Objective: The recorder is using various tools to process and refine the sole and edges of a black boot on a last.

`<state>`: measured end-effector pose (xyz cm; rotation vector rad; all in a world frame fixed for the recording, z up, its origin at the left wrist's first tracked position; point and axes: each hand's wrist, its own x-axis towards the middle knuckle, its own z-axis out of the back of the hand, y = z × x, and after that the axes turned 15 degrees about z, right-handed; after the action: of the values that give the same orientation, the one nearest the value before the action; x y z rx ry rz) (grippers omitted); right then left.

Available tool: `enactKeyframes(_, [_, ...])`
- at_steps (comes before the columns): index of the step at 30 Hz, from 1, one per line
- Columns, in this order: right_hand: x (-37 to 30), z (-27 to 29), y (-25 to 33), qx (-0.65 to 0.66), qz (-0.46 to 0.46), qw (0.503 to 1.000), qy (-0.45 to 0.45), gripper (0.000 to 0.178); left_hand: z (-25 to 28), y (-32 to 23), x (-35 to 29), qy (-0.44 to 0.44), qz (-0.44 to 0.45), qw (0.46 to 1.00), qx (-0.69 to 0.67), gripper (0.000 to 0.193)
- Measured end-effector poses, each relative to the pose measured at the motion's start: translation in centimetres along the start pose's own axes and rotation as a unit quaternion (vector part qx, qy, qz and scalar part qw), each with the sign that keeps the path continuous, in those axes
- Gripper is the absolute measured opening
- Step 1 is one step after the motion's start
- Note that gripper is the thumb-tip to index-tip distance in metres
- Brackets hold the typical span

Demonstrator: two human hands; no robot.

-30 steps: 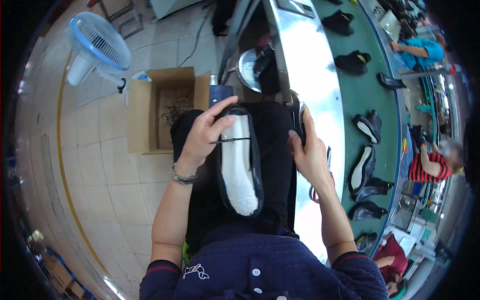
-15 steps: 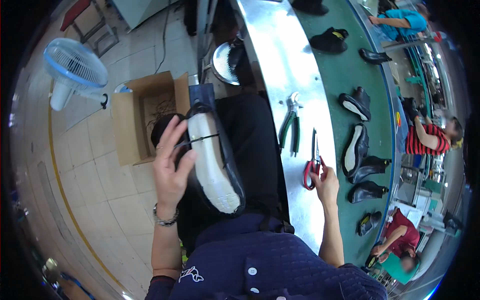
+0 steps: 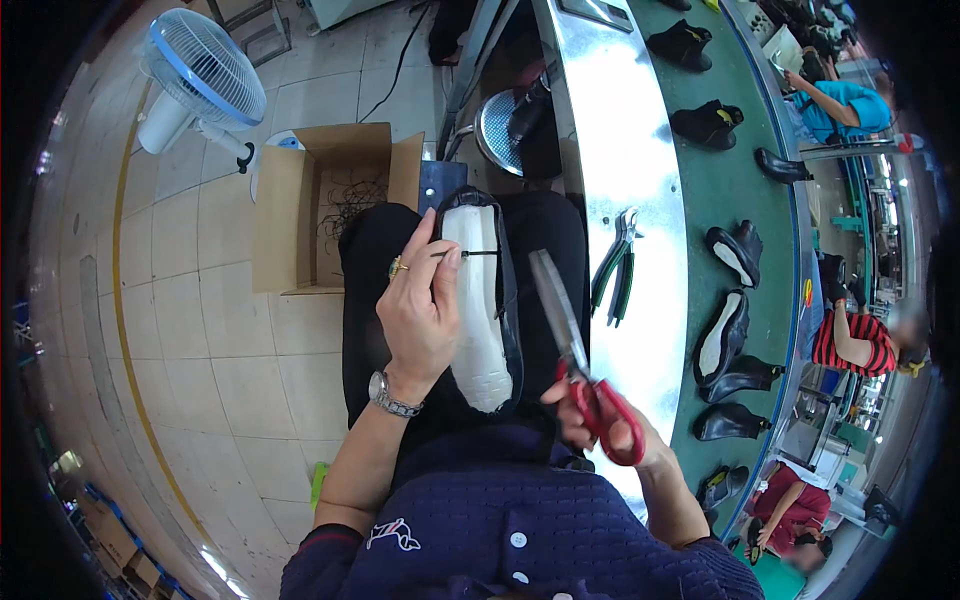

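A black shoe upper with a pale inner sole (image 3: pixel 477 320) lies on my lap, its pale underside up. Across its front part runs a thin black cable tie (image 3: pixel 482 253). My left hand (image 3: pixel 415 320) pinches the tie's loose end between thumb and finger at the shoe's left edge. In my right hand (image 3: pixel 650 450) is a pair of scissors (image 3: pixel 562 315) with red handles, fingers through the loops. The blades point up and away, to the right of the shoe, apart from the tie. Slight blur hides how far the blades are spread.
Green-handled pliers (image 3: pixel 620 265) lie on the metal bench (image 3: pixel 625 160) at my right. Beyond it, a green conveyor (image 3: pixel 675 440) carries several black shoes. Left of my knees stands a cardboard box (image 3: pixel 282 220) holding black strips; a fan (image 3: pixel 205 70) is farther left. Several people work across the conveyor.
My right hand has picked the scissors up off the bench and brought them left beside the shoe. My left hand has closed on the cable tie's end. The view has shifted.
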<state>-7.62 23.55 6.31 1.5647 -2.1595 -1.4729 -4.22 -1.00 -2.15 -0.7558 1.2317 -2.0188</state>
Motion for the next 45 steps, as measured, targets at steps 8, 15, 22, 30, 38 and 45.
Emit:
enactKeyframes(8, [4.0,-3.4,-0.7,-0.074,-0.046,0.995,-0.048,0.061,-0.1,0.5,0.0,0.011,-0.029,0.999,0.009,0.009])
enactKeyframes(15, [2.7,-3.6,-1.5,-0.394,0.073,0.912,-0.087,0.030,-0.2,-0.5,0.0,-0.025,-0.103,0.992,0.074,0.006])
enactKeyframes(22, [1.1,7.1,-2.5,-0.410,0.140,0.802,-0.410,0.016,2.3,-2.8,-0.3,-0.029,-0.020,0.997,-0.068,0.006])
enactKeyframes(30, [-2.8,14.7,-4.4,-0.665,0.003,0.580,-0.470,0.048,8.3,-2.2,8.0,-0.131,-0.068,0.988,0.038,0.023])
enactKeyframes(38, [6.2,13.8,-1.6,-0.647,0.124,0.611,-0.440,0.055,5.8,10.1,7.9,0.013,0.061,0.958,0.280,0.049])
enactKeyframes(45, [13.0,14.7,-1.0,-0.728,0.087,0.558,-0.389,0.071,-1.0,-2.0,3.6,0.250,-0.335,0.874,0.248,0.052])
